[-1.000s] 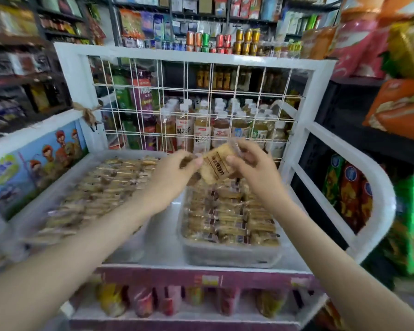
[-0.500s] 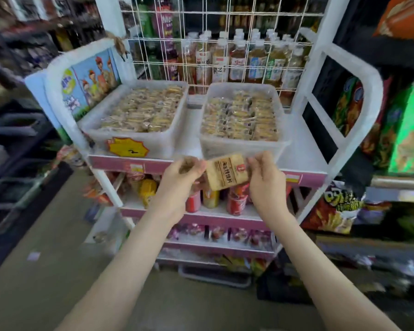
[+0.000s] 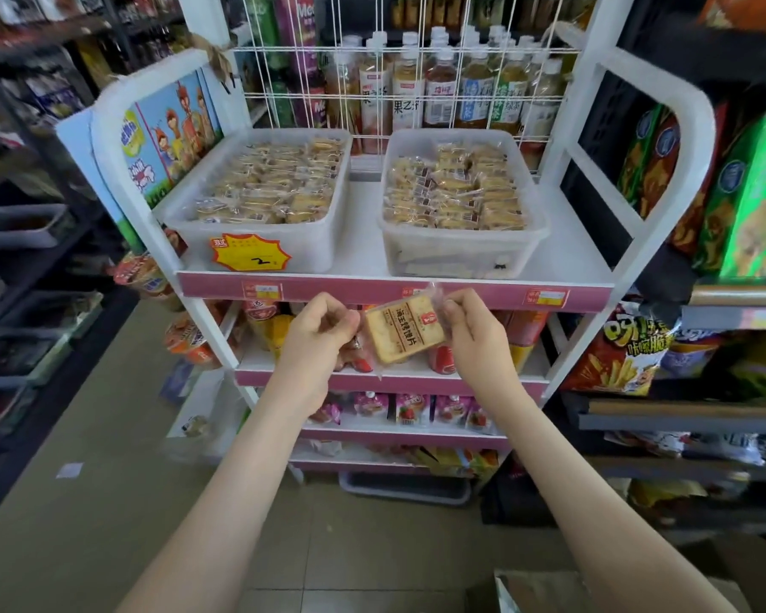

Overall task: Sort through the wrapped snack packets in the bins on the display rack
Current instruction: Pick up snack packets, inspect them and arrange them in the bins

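Pinching packet point(image 3: 405, 331) with left hand point(image 3: 317, 334) and right hand point(image 3: 474, 329), fingers clamped on its end seals, near side of rack point(image 3: 399, 292) below bins; grip seals only, level label, match to left bin point(image 3: 319, 241) or right bin point(image 3: 452, 254) before dropping.

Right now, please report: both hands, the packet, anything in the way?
Left hand and right hand each pinch one end of the snack packet. Held below left bin and right bin. Nothing seen blocking.
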